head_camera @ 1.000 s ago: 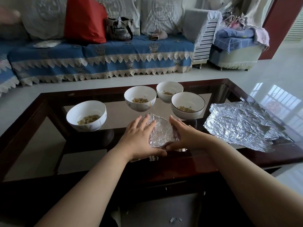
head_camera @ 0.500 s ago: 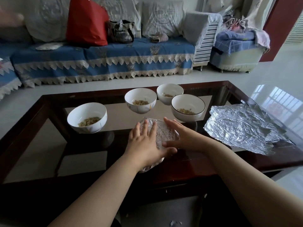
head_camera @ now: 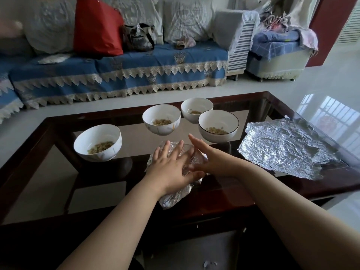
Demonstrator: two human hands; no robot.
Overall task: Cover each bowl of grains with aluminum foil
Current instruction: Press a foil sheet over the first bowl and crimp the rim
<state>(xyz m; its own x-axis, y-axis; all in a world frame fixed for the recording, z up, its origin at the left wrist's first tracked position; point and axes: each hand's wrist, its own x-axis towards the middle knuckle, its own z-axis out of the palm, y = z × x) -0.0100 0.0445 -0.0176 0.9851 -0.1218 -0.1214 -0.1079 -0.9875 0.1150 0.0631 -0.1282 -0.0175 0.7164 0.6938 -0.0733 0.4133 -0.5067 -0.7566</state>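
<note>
- Foil-wrapped bowl: sits at lower centre of the frame, near the front edge of the counter. Both hands are laid on its foil.
- Left hand: flat on top, fingers nearly straight, pressing rather than gripping.
- Right hand: against the right side, fingers straight and pointing toward upper centre; nothing pinched.
- Handling, as judged: foil is thin, light and crease-holding; it tears if dragged. Best worked by folding its edge down under the rim. The bowl beneath looks ceramic, hard and breakable on glass.
- Uncovered bowls: left bowl, middle bowl, rear bowl, right bowl, each holding grains.
- Spare foil sheets: centre right, lying flat.
- Room: the right bowl stands close beyond the right hand; open glass shows at left between the bowls and the front edge.
</note>
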